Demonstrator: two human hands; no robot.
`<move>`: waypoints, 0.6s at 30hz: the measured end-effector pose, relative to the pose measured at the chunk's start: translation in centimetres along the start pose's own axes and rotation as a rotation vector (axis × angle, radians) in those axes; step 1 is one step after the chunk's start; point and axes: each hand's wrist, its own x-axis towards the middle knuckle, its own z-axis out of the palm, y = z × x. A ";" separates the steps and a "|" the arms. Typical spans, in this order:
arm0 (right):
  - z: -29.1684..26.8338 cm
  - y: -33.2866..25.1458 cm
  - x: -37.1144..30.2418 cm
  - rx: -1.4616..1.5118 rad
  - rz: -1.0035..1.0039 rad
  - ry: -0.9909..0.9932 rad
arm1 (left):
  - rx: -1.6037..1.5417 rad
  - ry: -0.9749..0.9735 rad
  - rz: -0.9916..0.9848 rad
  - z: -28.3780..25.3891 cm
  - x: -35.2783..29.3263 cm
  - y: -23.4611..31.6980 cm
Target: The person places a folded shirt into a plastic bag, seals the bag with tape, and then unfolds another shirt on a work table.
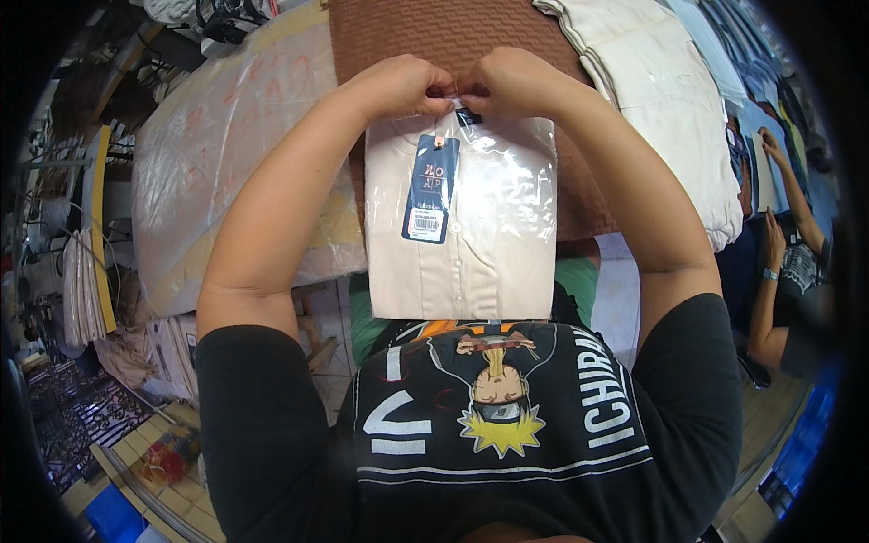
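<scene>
A folded cream shirt [493, 244] with a buttoned front lies in a clear plastic bag [536, 172], its lower end close to my body. On the shirt's left half a navy hang tag [433, 185] with a white barcode label shows through the plastic. My left hand [412, 86] is closed in a pinch at the bag's top edge. Right beside it, my right hand [509, 81] pinches the same edge near the collar. Fingertips nearly meet there, and the bit of plastic between them is mostly hidden.
Brown textured cloth [579, 190] lies under the bag's upper part. To the left is a large plastic-wrapped package [244, 172]. Folded cream garments [656, 109] are stacked at the right. Another person's hand [775, 244] is near hanging clothes at the far right.
</scene>
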 end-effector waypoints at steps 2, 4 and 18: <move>-0.7 0.2 -0.4 0.096 0.064 -0.040 | 0.030 -0.025 -0.011 -0.2 0.2 0.2; -1.2 0.4 -0.9 0.128 0.096 0.008 | 0.059 -0.070 -0.018 -0.7 0.5 0.5; 2.6 -9.2 -2.9 0.198 -0.157 -0.024 | -0.186 -0.120 -0.056 0.6 -0.2 -3.3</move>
